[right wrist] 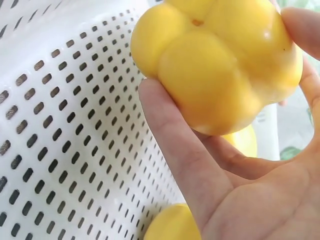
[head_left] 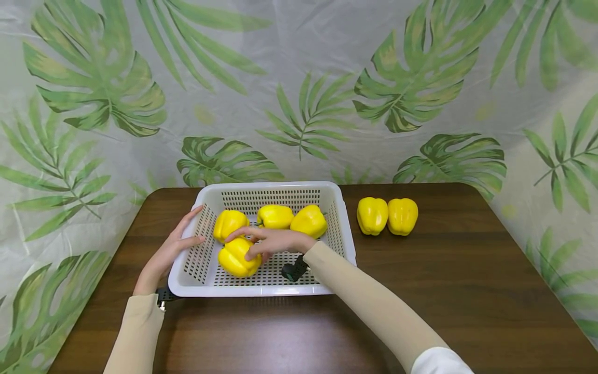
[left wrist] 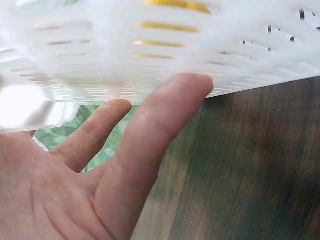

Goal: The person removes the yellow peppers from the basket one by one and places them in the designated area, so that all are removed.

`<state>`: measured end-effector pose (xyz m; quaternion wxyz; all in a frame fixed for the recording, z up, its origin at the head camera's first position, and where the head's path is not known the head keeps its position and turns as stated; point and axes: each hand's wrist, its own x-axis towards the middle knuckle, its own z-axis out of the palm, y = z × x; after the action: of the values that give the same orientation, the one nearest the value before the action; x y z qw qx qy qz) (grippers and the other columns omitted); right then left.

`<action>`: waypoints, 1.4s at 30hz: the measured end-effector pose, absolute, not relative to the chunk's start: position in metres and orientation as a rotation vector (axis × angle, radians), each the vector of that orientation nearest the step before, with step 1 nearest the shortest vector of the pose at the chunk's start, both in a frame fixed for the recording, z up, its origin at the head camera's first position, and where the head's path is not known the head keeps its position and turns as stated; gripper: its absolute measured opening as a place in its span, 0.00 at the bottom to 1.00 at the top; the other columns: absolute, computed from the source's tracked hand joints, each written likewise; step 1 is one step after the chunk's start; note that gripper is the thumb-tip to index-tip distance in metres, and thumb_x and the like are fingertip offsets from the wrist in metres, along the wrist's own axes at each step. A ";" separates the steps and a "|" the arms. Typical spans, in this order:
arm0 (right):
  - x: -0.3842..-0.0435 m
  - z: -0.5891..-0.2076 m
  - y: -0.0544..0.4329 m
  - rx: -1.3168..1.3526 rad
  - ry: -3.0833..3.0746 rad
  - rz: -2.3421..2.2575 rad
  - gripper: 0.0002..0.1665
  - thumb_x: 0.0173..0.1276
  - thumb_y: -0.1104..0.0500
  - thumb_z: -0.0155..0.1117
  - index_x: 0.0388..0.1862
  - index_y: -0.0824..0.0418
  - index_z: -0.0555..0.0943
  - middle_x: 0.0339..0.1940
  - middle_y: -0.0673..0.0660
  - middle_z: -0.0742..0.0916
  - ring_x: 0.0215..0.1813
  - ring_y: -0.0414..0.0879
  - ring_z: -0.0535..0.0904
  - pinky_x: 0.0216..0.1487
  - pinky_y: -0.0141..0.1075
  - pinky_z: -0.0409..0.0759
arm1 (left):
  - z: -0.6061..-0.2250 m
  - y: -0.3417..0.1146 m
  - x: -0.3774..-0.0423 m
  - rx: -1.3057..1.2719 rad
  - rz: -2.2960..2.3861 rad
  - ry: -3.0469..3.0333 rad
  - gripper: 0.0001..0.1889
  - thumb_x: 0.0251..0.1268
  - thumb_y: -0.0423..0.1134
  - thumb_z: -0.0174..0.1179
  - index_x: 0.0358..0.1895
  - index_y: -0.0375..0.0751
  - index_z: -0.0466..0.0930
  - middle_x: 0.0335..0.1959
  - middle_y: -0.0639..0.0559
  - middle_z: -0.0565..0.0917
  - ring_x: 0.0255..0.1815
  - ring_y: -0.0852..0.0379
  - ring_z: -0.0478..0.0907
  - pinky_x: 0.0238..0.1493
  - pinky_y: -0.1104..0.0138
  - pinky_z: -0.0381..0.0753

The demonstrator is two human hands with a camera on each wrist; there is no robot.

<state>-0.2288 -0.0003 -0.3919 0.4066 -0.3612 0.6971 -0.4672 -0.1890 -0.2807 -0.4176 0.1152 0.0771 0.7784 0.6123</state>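
My right hand (head_left: 268,243) reaches into the white perforated basket (head_left: 261,291) and grips a yellow bell pepper (head_left: 239,257). In the right wrist view, thumb and fingers sit around that bell pepper (right wrist: 210,65), its lobed end facing the camera. Three more yellow bell peppers lie in the basket: one at the left (head_left: 230,224), one at the back (head_left: 275,216) and one at the right (head_left: 309,221). At the basket's left side, my left hand (head_left: 169,253) rests on the rim with extended fingers; its thumb (left wrist: 165,112) shows against the slotted wall in the left wrist view.
Two yellow bell peppers, a left one (head_left: 372,216) and a right one (head_left: 403,216), stand side by side on the dark wooden table (head_left: 444,291), right of the basket. A leaf-patterned cloth (head_left: 308,109) hangs behind the table.
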 end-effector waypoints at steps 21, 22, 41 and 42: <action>-0.233 -0.380 0.017 -0.782 1.860 -1.342 0.30 0.67 0.56 0.61 0.67 0.42 0.66 0.62 0.57 0.70 0.54 0.50 0.70 0.50 0.56 0.76 | -0.417 -0.280 -0.189 0.232 1.793 2.277 0.40 0.68 0.34 0.51 0.77 0.57 0.40 0.75 0.35 0.43 0.62 0.25 0.60 0.42 0.43 0.79; -0.234 -0.380 0.018 -0.776 1.863 -1.354 0.30 0.67 0.57 0.61 0.67 0.42 0.66 0.61 0.57 0.71 0.54 0.50 0.71 0.50 0.57 0.76 | -0.417 -0.280 -0.189 0.231 1.790 2.279 0.40 0.68 0.34 0.51 0.77 0.58 0.40 0.75 0.35 0.43 0.62 0.25 0.60 0.42 0.44 0.79; -0.235 -0.370 0.050 -0.735 1.887 -1.510 0.30 0.66 0.61 0.58 0.66 0.44 0.67 0.63 0.55 0.70 0.57 0.55 0.69 0.51 0.57 0.76 | -0.417 -0.280 -0.188 0.219 1.787 2.277 0.40 0.69 0.34 0.51 0.77 0.58 0.39 0.75 0.36 0.42 0.62 0.25 0.60 0.43 0.43 0.78; -0.235 -0.369 0.052 -0.732 1.903 -1.506 0.30 0.66 0.61 0.58 0.66 0.44 0.67 0.63 0.55 0.70 0.57 0.55 0.70 0.51 0.57 0.76 | -0.417 -0.280 -0.188 0.219 1.788 2.278 0.40 0.69 0.34 0.51 0.77 0.58 0.39 0.75 0.36 0.42 0.62 0.25 0.60 0.43 0.43 0.78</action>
<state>-0.2346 0.0519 -0.3690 0.2986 -0.2757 0.7165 -0.5669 -0.1884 -0.2804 -0.4174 0.1187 0.0750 0.7788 0.6113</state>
